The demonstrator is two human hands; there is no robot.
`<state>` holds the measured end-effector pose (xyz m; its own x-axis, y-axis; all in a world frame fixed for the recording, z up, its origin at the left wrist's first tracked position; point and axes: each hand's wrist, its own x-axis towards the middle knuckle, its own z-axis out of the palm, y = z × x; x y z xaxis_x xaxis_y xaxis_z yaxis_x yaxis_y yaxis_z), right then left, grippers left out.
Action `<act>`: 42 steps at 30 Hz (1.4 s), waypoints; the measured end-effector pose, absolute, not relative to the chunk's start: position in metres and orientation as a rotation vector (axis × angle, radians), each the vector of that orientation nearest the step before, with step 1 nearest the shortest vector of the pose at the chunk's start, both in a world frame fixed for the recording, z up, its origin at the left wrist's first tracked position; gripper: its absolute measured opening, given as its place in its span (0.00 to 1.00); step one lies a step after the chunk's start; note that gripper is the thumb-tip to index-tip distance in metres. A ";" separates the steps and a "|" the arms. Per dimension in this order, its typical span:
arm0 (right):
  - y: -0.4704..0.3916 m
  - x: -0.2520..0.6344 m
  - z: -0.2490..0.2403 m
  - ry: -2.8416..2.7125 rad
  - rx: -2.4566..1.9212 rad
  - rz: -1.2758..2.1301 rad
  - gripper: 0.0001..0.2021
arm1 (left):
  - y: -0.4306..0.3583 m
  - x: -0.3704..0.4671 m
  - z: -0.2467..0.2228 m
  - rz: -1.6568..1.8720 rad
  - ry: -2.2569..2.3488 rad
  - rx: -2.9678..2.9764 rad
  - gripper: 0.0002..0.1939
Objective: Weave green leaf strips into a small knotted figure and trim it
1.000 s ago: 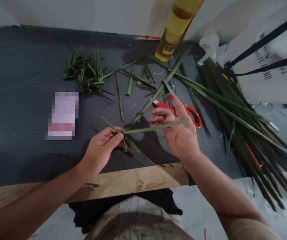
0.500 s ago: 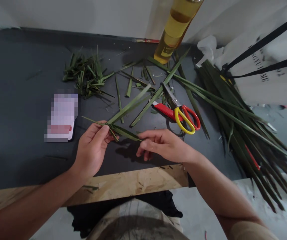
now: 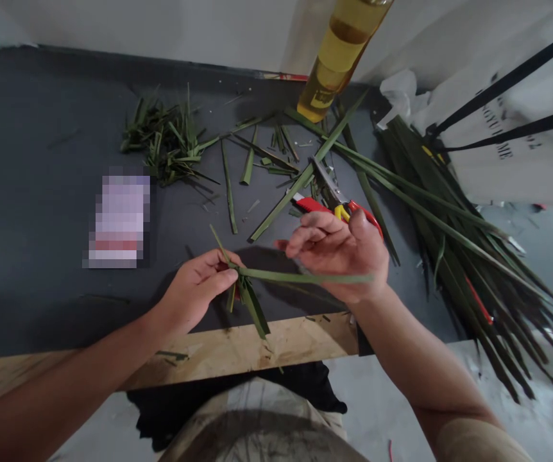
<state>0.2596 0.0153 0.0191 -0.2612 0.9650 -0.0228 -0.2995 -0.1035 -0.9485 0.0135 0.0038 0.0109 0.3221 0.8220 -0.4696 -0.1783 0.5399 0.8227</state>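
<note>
My left hand [image 3: 197, 287] pinches a knotted piece of green palm leaf [image 3: 244, 273] between thumb and fingers. One long strip of it points right and crosses in front of my right palm. A broader strip hangs down toward the table's front edge, and a thin stem sticks up past the fingers. Palm up, my right hand [image 3: 339, 253] is open, its fingers loosely bent and the thumb apart, gripping nothing. Just behind it lie scissors [image 3: 330, 181] with red and yellow handles, partly hidden by the hand, and a red utility knife [image 3: 309, 203].
A pile of leaf scraps [image 3: 165, 141] lies at the back, near a blurred-out phone [image 3: 120, 218]. Loose leaf strips [image 3: 281, 208] are scattered mid-table. A bottle of yellow liquid [image 3: 329, 64] stands at the back. Long leaves [image 3: 450, 231] spread at right, beside a white bag [image 3: 517, 128].
My right hand has let go of the leaf strip, turned palm up and moved right and up. My left hand has moved right and down, turning the leaf piece clockwise.
</note>
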 end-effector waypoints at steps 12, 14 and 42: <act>0.001 0.250 0.025 -1.150 -0.918 1.954 0.08 | 0.004 0.011 0.005 0.650 1.106 0.942 0.06; 0.002 0.251 0.025 -1.160 -0.893 1.964 0.07 | 0.005 0.013 0.008 0.640 1.115 0.931 0.06; 0.019 0.263 0.023 -1.160 -0.830 1.831 0.33 | 0.007 0.012 0.001 0.815 1.186 0.731 0.11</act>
